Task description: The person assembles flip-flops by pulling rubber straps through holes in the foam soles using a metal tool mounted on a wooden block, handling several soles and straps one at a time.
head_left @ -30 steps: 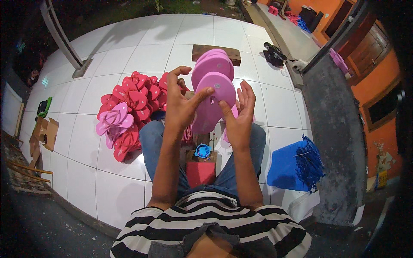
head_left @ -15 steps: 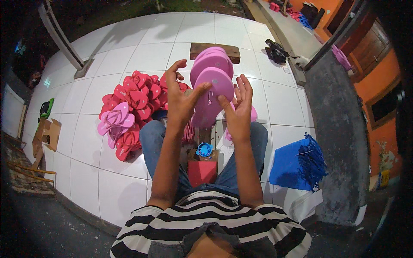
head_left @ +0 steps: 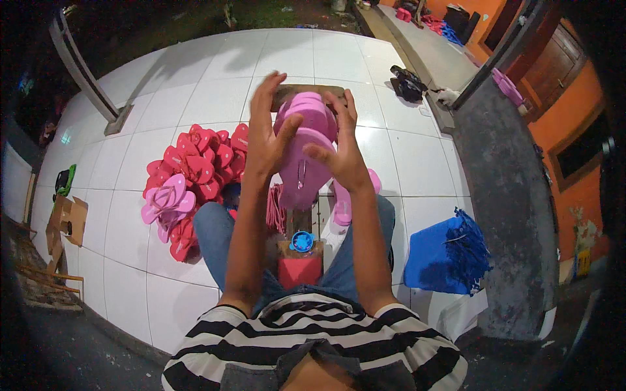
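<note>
A stack of pink flip-flop soles (head_left: 305,172) stands in front of me, its upper edges slightly staggered. My left hand (head_left: 267,133) is at the stack's left side, fingers stretched upward and apart, the thumb by the edge. On the other side is my right hand (head_left: 345,146), its thumb across the face of the front sole and its fingers spread along the right edge. Both hands flank the stack without wrapping round it. Below them, a small blue tub (head_left: 302,242) with blue pieces sits on a wooden bench (head_left: 282,249) between my legs. The stack's underside is hidden.
Red flip-flops (head_left: 202,156) lie heaped on the left, with pink flip-flops (head_left: 168,199) beside them. Pink straps (head_left: 276,208) hang near my left knee. Blue sheets with straps (head_left: 433,254) lie at right. A cardboard box (head_left: 73,218) stands far left; a black bag (head_left: 408,85) lies far right.
My hands have drawn in toward the stack from both sides, the right fingers moving closer to its top edge. The whole view has shifted slightly. The stack stays between my hands.
</note>
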Tool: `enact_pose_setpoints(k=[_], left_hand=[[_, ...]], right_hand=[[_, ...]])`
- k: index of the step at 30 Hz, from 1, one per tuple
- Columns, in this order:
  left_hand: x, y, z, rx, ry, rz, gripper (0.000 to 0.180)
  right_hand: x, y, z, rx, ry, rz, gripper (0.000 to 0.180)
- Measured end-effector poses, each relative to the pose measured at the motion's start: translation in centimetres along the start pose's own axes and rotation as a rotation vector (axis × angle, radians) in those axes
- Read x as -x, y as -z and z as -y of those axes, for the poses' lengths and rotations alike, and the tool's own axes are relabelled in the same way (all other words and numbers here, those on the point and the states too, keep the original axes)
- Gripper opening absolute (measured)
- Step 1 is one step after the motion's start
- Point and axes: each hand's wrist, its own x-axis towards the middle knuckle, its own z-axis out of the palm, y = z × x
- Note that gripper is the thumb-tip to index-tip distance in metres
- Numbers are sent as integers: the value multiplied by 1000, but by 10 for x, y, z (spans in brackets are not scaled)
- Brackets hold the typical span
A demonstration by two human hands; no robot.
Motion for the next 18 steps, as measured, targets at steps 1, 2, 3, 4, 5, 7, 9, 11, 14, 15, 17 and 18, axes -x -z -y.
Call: enact_pose_setpoints(k=[1,2,3,4,5,7,9,11,14,15,17,18], left_hand=[[-3,0,2,70,38,76,83],[-1,3,4,-18,15,93,96],[0,5,5,-39,12,114,100],[1,8,5,-59,9,135,104],[1,10,4,-77,1,154,109],[4,17,10,-96,24,198,117],[6,18,19,-12,74,220,122],[7,13,22,184,154,230,124],[5,10,7,291,198,165,123],[5,10,10,286,188,160,123],[4,11,18,273,166,149,122],[3,12,18,261,168,155,123]], right_hand=[[1,4,-6,-65,-5,21,122],[3,6,-7,-132,-18,44,126],[6,7,-7,-198,-31,68,130],[7,6,-6,-303,-85,91,132],[5,6,2,-403,-134,115,135],[5,6,6,-467,-154,103,139],[4,3,5,-398,-90,41,139],[2,5,12,-414,-152,57,138],[0,8,7,-341,-158,60,136],[-1,8,4,-301,-144,58,135],[0,8,3,-307,-154,26,133],[0,7,3,-310,-158,9,132]])
